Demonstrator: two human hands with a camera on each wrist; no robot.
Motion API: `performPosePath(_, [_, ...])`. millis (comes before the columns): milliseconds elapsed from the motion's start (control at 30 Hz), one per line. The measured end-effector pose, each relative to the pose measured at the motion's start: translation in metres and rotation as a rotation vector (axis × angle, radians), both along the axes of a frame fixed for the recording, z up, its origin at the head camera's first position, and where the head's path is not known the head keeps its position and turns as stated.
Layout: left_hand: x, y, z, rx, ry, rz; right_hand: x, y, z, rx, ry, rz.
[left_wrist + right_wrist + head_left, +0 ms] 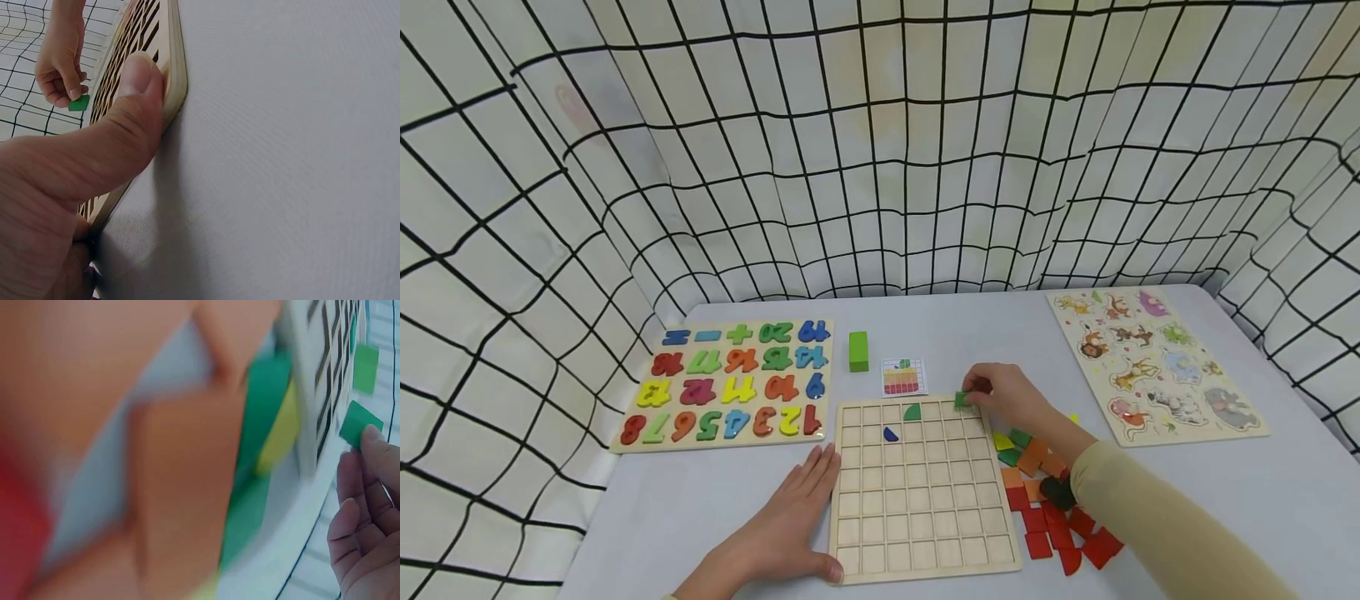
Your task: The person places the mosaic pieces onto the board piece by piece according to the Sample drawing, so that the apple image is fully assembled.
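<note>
My right hand (1011,393) pinches a small green square tile (360,424) between thumb and fingertips. In the head view this tile overlaps the far right corner of the wooden grid board (897,503). A green quarter-circle piece (913,412) lies in the board's far row, with a blue half-circle piece (891,434) in the row nearer me. My left hand (786,529) lies along the board's left edge, fingers extended. Its thumb (134,106) presses against the near left corner.
Red tiles (1037,546), orange tiles (1033,457) and a few green and yellow ones lie right of the board. Beyond it are a pattern card (904,377) and a green block (858,352). A number puzzle (722,405) sits left, an animal puzzle (1157,367) right.
</note>
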State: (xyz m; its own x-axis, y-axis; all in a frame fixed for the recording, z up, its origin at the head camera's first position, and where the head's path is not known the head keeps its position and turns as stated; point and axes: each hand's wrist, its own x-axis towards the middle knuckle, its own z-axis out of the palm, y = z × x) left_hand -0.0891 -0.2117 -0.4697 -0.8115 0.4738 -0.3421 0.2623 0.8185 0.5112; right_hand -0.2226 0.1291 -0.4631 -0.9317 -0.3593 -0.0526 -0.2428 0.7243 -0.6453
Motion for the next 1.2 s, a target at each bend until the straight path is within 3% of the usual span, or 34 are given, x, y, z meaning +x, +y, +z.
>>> performPosePath(133, [0.0,0.001,0.0,0.002,0.0,0.003,0.003,-0.023,-0.001,-0.04,-0.033,0.034])
performPosePath(367, [0.001,0.001,0.0,0.01,-0.001,0.007,0.004,-0.041,-0.002,-0.011,-0.029,0.045])
performPosePath(967, [0.002,0.001,0.002,-0.004,-0.005,0.007,0.003,-0.051,-0.007,0.082,0.001,0.022])
performPosePath(1200, [0.001,0.002,0.002,0.0,-0.007,0.008,0.007,-0.032,0.0,0.074,0.018,0.002])
